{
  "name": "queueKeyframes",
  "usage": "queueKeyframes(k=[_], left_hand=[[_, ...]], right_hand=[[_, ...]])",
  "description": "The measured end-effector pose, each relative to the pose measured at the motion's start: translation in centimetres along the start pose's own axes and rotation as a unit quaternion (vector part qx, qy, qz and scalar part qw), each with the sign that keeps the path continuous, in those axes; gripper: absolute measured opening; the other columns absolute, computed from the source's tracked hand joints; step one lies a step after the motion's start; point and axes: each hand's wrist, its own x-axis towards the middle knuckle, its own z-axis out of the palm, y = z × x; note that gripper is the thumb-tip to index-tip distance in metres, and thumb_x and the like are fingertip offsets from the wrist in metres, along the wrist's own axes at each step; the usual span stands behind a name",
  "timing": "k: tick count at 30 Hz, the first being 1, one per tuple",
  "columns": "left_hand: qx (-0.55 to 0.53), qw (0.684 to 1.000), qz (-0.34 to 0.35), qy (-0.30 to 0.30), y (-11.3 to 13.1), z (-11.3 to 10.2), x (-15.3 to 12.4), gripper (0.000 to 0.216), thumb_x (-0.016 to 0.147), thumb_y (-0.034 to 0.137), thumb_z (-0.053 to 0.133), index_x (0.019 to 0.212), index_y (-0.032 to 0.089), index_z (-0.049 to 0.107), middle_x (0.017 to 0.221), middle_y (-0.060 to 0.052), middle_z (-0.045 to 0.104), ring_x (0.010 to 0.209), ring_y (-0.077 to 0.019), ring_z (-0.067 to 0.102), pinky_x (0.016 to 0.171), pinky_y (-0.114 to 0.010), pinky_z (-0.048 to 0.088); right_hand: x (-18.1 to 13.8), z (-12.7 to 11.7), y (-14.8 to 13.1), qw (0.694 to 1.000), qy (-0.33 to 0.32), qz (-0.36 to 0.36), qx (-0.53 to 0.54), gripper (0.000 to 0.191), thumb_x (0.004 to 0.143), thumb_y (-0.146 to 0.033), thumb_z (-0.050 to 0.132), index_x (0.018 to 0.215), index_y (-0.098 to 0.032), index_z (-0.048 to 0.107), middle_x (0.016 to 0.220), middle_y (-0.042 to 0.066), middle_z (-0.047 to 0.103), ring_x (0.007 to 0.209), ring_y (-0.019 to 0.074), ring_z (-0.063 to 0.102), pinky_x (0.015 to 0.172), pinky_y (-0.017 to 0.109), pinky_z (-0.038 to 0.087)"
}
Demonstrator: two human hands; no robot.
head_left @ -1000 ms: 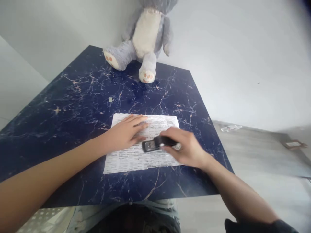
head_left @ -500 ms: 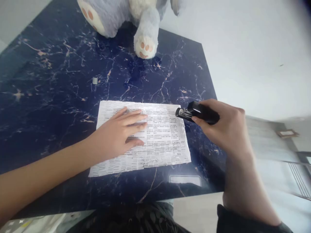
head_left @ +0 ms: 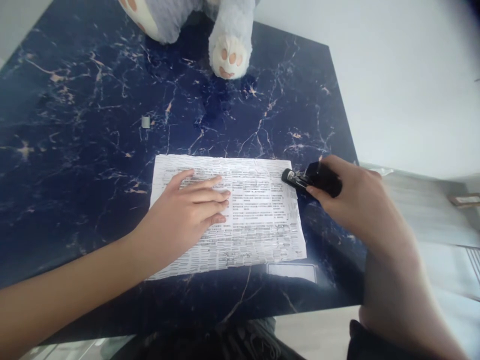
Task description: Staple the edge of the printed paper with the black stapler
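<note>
A printed sheet of paper [head_left: 258, 210], covered with rows of small text and many staples, lies flat on the dark blue marbled table. My left hand [head_left: 187, 210] rests on its left half, fingers spread and pointing right. At the sheet's upper right edge is a black stapler [head_left: 324, 179], gripped from the right by my right hand [head_left: 356, 195]. The stapler's front end reaches over the paper's edge, its jaws apart at the tip. Whether other sheets lie under the top one I cannot tell.
A grey plush toy [head_left: 230, 50] with cream paw pads sits at the table's [head_left: 93, 200] back. A small pale block [head_left: 146, 122] lies left of centre. A white-edged rectangle [head_left: 291, 271] shows near the front edge. A white wall [head_left: 382, 90] stands behind on the right.
The view has shifted slightly, so the table and sheet appear larger and further right. My left hand stays on the paper; my right hand still holds the stapler at the right edge.
</note>
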Motion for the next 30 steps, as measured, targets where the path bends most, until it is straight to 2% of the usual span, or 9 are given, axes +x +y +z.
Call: queueKeyframes(k=[3, 6, 10, 12, 15, 18, 22, 27, 30], left_hand=[[0.003, 1.0, 0.0, 0.006, 0.1, 0.1, -0.1, 0.022, 0.11, 0.03, 0.059, 0.112, 0.029, 0.081, 0.127, 0.003, 0.081, 0.141, -0.0266, 0.065, 0.13, -0.06, 0.031], [0.009, 1.0, -0.001, 0.006, 0.2, 0.2, -0.1, 0.021, 0.11, 0.029, 0.059, 0.109, 0.03, 0.08, 0.124, 0.004, 0.082, 0.137, -0.0258, 0.068, 0.13, -0.06, 0.031], [0.014, 1.0, 0.014, 0.024, 0.4, 0.2, -0.1, 0.02, 0.109, 0.023, 0.06, 0.113, 0.028, 0.079, 0.123, 0.002, 0.082, 0.134, -0.0261, 0.07, 0.128, -0.06, 0.035], [0.02, 0.999, 0.016, 0.037, 0.6, 0.1, -0.1, 0.021, 0.108, 0.02, 0.061, 0.119, 0.026, 0.077, 0.131, -0.002, 0.079, 0.13, -0.0263, 0.071, 0.123, -0.058, 0.043], [0.033, 0.998, 0.005, 0.045, 0.8, 0.1, -0.1, 0.02, 0.106, 0.022, 0.064, 0.121, 0.022, 0.076, 0.133, -0.007, 0.075, 0.121, -0.0267, 0.07, 0.109, -0.05, 0.054], [0.051, 0.998, 0.002, 0.041, 0.9, 0.2, -0.1, 0.019, 0.106, 0.024, 0.065, 0.122, 0.02, 0.075, 0.116, -0.007, 0.077, 0.109, -0.0258, 0.07, 0.097, -0.047, 0.055], [0.065, 0.997, 0.012, 0.044, 0.9, 0.3, -0.1, 0.016, 0.107, 0.023, 0.065, 0.116, 0.018, 0.076, 0.102, -0.005, 0.076, 0.099, -0.0239, 0.068, 0.087, -0.044, 0.05], [0.07, 0.997, 0.014, 0.041, 0.9, 0.0, 0.1, 0.016, 0.107, 0.018, 0.062, 0.112, 0.02, 0.077, 0.092, -0.003, 0.073, 0.092, -0.0215, 0.066, 0.082, -0.041, 0.048], [0.071, 0.997, 0.015, 0.033, 0.9, -0.1, 0.0, 0.022, 0.107, 0.014, 0.058, 0.112, 0.022, 0.078, 0.089, -0.003, 0.072, 0.091, -0.0215, 0.065, 0.083, -0.041, 0.05]], right_hand=[[0.2, 0.4, 0.8, 1.0, 0.012, -0.018, -0.004, 0.024, 0.078, -0.014, 0.076, 0.088, -0.026, 0.059, 0.071, 0.001, 0.065, 0.062, 0.0201, 0.055, 0.06, 0.034, 0.038], [0.2, 0.4, 1.1, 0.999, 0.02, -0.033, 0.0, 0.022, 0.081, -0.017, 0.077, 0.095, -0.028, 0.064, 0.072, 0.002, 0.065, 0.066, 0.0231, 0.058, 0.062, 0.036, 0.043], [-0.8, -0.3, -1.1, 0.99, 0.119, -0.073, 0.017, 0.031, 0.089, -0.028, 0.082, 0.116, -0.03, 0.068, 0.108, 0.01, 0.075, 0.104, 0.0389, 0.07, 0.087, 0.058, 0.057], [-1.8, 0.0, -2.9, 0.977, 0.142, -0.139, 0.077, 0.028, 0.093, -0.027, 0.082, 0.117, -0.031, 0.068, 0.119, 0.01, 0.076, 0.116, 0.039, 0.07, 0.098, 0.061, 0.057], [-3.1, 2.0, -5.1, 0.949, 0.039, -0.241, 0.198, 0.032, 0.097, -0.025, 0.078, 0.126, -0.031, 0.068, 0.126, 0.007, 0.078, 0.121, 0.0335, 0.072, 0.105, 0.056, 0.061], [-3.4, 4.9, -5.9, 0.933, -0.032, -0.251, 0.256, 0.046, 0.098, -0.025, 0.078, 0.141, -0.029, 0.064, 0.135, 0.008, 0.076, 0.13, 0.0318, 0.069, 0.108, 0.054, 0.062], [-3.0, 7.0, -6.1, 0.933, -0.017, -0.212, 0.289, 0.035, 0.096, -0.02, 0.08, 0.13, -0.027, 0.071, 0.12, 0.006, 0.08, 0.116, 0.028, 0.072, 0.098, 0.048, 0.065], [-2.8, 6.9, -6.4, 0.93, 0.003, -0.222, 0.292, 0.013, 0.101, -0.017, 0.072, 0.11, -0.025, 0.076, 0.096, 0.002, 0.08, 0.093, 0.023, 0.071, 0.081, 0.041, 0.063], [-2.8, 6.8, -6.6, 0.93, 0.01, -0.237, 0.279, 0.016, 0.105, -0.016, 0.064, 0.107, -0.026, 0.076, 0.09, 0.002, 0.079, 0.086, 0.0216, 0.069, 0.076, 0.039, 0.06]])
